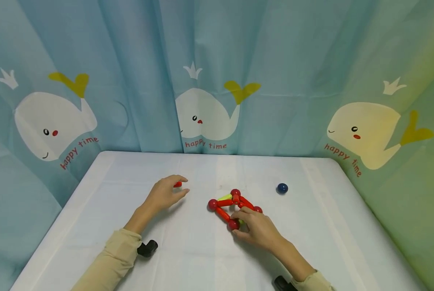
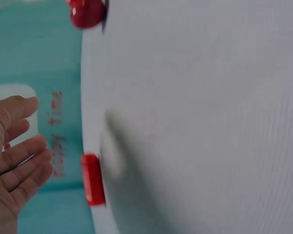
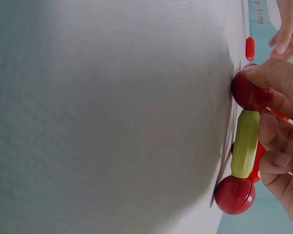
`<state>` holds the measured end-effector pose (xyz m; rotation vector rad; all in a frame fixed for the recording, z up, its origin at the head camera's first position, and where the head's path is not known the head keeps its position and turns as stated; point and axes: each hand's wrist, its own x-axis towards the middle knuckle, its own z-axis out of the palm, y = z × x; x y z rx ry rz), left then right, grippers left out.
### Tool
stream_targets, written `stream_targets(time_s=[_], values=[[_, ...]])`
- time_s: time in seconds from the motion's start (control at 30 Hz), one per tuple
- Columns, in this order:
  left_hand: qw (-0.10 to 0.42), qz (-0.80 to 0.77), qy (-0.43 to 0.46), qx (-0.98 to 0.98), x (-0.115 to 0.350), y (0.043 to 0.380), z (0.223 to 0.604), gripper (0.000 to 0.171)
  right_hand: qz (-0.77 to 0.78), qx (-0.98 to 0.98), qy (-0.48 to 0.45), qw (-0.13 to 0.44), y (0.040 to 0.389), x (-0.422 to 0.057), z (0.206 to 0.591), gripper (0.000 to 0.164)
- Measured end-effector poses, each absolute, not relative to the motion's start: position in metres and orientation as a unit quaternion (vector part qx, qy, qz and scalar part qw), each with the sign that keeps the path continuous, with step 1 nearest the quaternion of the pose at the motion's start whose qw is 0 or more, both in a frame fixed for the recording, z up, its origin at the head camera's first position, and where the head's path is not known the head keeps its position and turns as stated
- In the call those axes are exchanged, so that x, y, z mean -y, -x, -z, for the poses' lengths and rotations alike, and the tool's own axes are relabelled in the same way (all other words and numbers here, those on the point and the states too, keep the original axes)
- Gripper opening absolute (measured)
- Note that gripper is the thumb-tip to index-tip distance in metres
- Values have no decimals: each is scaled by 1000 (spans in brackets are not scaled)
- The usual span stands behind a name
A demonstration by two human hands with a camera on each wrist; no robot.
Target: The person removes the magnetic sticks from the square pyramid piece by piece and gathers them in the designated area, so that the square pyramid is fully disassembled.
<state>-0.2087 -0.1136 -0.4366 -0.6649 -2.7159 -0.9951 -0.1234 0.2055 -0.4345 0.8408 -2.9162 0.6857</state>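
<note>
My left hand hovers over the left side of the table with its fingers relaxed and apart, holding nothing. A red rod lies on the table close by, partly hidden by that hand in the head view. With my right hand I pinch a red ball at the near corner of a ball-and-rod frame. The frame joins several red balls with red rods and yellow-green rods. It rests on the table, and my right fingers hide part of its right side.
A dark blue ball sits alone to the right, beyond the frame. The white table has its far edge against a blue-green curtain printed with whales. Black wrist devices are worn at both sleeves.
</note>
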Motion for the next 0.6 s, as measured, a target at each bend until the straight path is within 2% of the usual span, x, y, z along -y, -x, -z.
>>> stream_targets(time_s=[0.23,0.6], values=[[91,341,280,892,86,189,433,33,-224,931,-289,1,126,-212,432,34],[19,328,311,892,59,175,439,36,-233,919,-316,-28,131,-219,433,32]])
